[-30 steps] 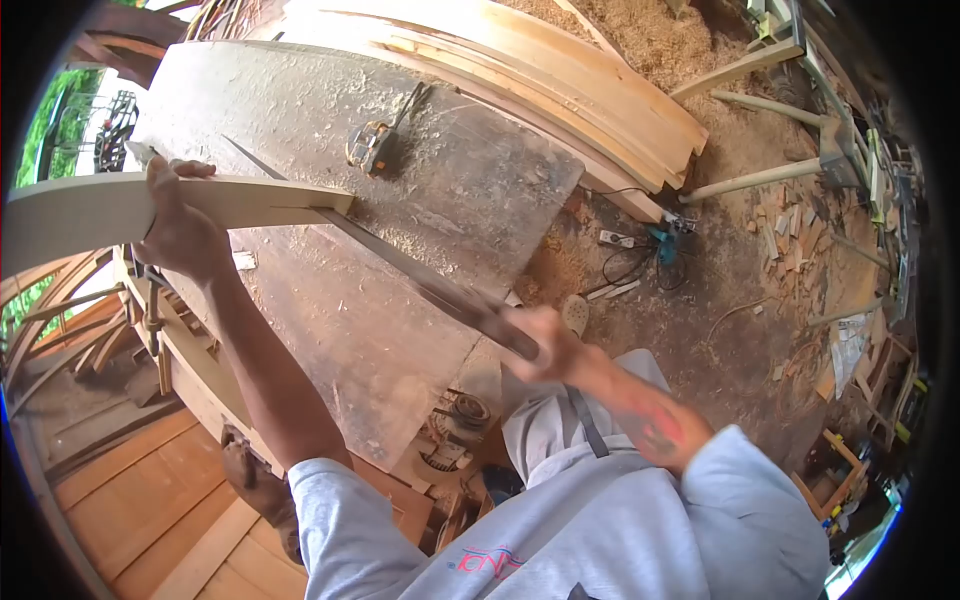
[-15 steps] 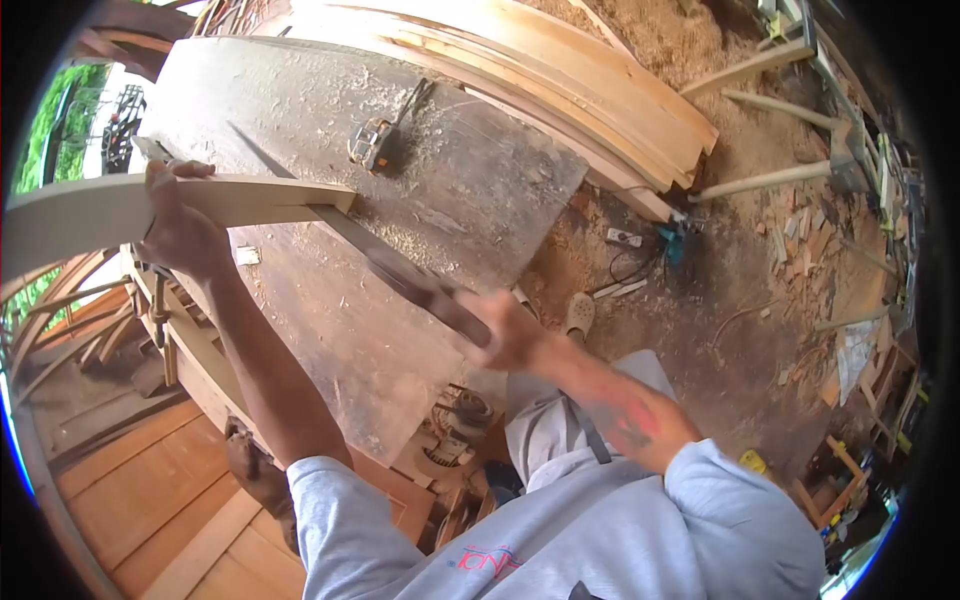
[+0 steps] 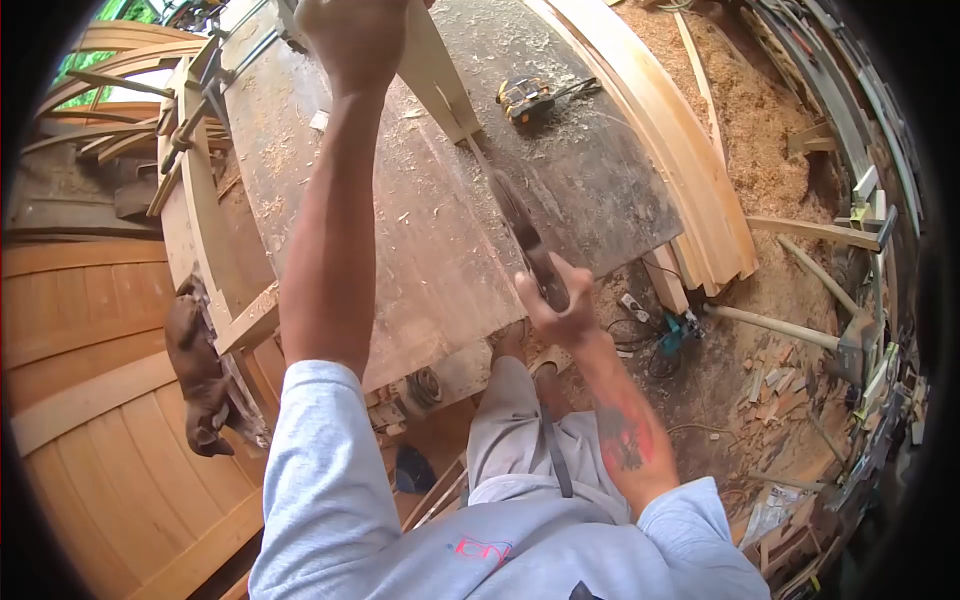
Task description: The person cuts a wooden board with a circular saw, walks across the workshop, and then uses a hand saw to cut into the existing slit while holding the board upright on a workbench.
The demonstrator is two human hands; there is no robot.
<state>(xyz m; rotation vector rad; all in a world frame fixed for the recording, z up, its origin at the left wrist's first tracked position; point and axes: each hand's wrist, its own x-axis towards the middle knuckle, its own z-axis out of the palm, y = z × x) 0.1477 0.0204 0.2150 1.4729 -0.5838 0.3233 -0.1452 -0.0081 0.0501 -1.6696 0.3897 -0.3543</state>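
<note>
My right hand (image 3: 562, 305) is wrapped round the dark handle of a handsaw (image 3: 520, 225), slightly blurred. The saw's blade meets the near end of a pale wooden board (image 3: 436, 80), where a slit runs along the wood. At the top edge of the view, my left hand (image 3: 355, 35) is closed at the board's far part; its fingertips are mostly hidden. Beneath both hands lies a worn worktable (image 3: 420, 250) strewn with shavings. A yellow and black tool (image 3: 526, 98) rests on it, right of the board.
Long curved planks (image 3: 680, 150) are stacked along the table's right side. A teal power tool (image 3: 675, 335) with a cord lies on the floor. Wood scraps (image 3: 780, 385) and sawdust lie farther right. A brown animal (image 3: 195, 370) is at the left, beside wooden panels (image 3: 100, 330).
The view has turned and shifted. The board now points down toward me instead of lying across the left, and the left hand appears higher. The right hand still holds the saw at the board's end.
</note>
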